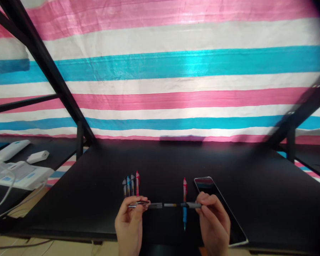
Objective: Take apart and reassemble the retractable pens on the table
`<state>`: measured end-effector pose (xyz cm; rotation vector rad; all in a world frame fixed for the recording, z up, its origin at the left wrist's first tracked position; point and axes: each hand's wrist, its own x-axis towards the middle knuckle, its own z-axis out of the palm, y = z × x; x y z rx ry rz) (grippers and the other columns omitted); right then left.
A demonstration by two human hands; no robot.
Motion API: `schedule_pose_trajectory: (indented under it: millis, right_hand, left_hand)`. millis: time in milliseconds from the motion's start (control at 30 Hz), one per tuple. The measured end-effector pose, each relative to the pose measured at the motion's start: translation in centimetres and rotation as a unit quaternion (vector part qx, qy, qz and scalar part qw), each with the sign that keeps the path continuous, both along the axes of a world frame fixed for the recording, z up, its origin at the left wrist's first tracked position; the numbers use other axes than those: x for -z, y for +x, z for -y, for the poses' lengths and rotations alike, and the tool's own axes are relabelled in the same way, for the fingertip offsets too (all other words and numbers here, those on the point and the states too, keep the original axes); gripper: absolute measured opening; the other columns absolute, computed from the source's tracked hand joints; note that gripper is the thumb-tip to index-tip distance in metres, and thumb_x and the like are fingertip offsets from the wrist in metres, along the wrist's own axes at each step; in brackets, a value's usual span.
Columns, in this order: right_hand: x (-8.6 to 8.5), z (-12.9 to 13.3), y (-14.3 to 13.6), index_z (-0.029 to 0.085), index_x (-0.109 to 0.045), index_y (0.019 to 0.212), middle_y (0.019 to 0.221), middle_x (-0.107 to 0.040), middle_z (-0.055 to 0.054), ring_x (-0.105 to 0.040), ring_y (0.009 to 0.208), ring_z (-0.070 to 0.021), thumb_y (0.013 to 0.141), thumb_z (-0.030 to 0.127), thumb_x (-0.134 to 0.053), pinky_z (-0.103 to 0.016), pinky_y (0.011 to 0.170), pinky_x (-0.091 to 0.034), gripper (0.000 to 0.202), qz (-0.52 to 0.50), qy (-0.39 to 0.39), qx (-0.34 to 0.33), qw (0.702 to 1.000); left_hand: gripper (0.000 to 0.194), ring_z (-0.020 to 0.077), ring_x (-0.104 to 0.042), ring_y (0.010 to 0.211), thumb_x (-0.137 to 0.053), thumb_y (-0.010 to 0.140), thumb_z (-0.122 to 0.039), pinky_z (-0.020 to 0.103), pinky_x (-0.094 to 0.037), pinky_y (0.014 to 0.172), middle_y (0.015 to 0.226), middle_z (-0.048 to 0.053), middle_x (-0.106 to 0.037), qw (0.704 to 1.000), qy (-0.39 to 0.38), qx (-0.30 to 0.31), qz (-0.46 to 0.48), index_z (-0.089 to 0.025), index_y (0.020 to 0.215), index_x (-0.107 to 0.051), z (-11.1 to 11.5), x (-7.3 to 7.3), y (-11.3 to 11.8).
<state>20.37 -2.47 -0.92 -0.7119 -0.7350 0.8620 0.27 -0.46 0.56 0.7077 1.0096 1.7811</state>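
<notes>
Both hands pinch a pen pulled in two over the black table (256,177), left hand (130,223) clamped on the clear barrel half (145,204), right hand (214,222) on the tip half (185,205), a red-and-blue pen (185,202) lying just beneath, four pens (131,185) beyond the left grip, a smartphone (230,217) under the right.

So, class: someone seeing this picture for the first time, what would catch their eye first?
First the pink, white and blue striped sheet filling the background. Then, low in the middle, the left hand and right hand holding the two halves of a pen apart over the black table, with a row of pens and a phone alongside.
</notes>
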Motion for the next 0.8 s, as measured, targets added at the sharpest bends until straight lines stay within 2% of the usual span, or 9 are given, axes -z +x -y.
schedule_pose_trajectory:
  millis: [500,567,667,800]
  right_hand:
    - [0.1,0.0,-0.1,0.023,-0.067,0.081,0.074,-0.048,-0.001,-0.045,0.076,-0.0179,0.091,0.030,-0.071,-0.027,0.062,-0.039,0.013,0.034,0.006,0.006,0.999]
    - [0.0,0.1,-0.3,0.023,-0.067,0.083,0.075,-0.049,0.000,-0.046,0.076,-0.0176,0.092,0.030,-0.070,-0.027,0.064,-0.041,0.012,0.060,0.014,0.002,0.998]
    - [-0.3,0.2,-0.8,0.023,-0.067,0.090,0.078,-0.054,-0.001,-0.052,0.077,-0.0174,0.096,0.023,-0.065,-0.027,0.066,-0.045,0.006,0.138,0.030,-0.040,0.989]
    - [-0.6,0.0,-1.1,0.025,-0.069,0.097,0.083,-0.063,-0.003,-0.060,0.082,-0.0178,0.097,0.015,-0.062,-0.028,0.073,-0.049,0.012,0.247,0.060,-0.052,0.966]
  left_hand:
    - [0.024,0.0151,-0.074,0.069,-0.091,0.067,-0.037,0.021,-0.061,0.071,0.075,0.002,-0.077,1.000,0.011,0.006,-0.012,-0.021,0.079,-0.077,0.1,0.0,0.1]
    - [0.023,0.0154,-0.074,0.069,-0.090,0.069,-0.036,0.021,-0.061,0.071,0.076,0.003,-0.077,1.000,0.016,0.008,-0.026,-0.021,0.080,-0.077,0.2,0.1,0.0]
    - [0.022,0.0166,-0.074,0.070,-0.090,0.069,-0.033,0.023,-0.062,0.070,0.078,0.003,-0.077,0.998,0.022,0.021,-0.048,-0.020,0.080,-0.076,0.3,0.2,-0.1]
    - [0.023,0.0173,-0.075,0.070,-0.089,0.070,-0.035,0.022,-0.061,0.067,0.078,0.004,-0.077,0.999,0.021,0.020,-0.045,-0.020,0.083,-0.076,0.4,0.1,-0.1]
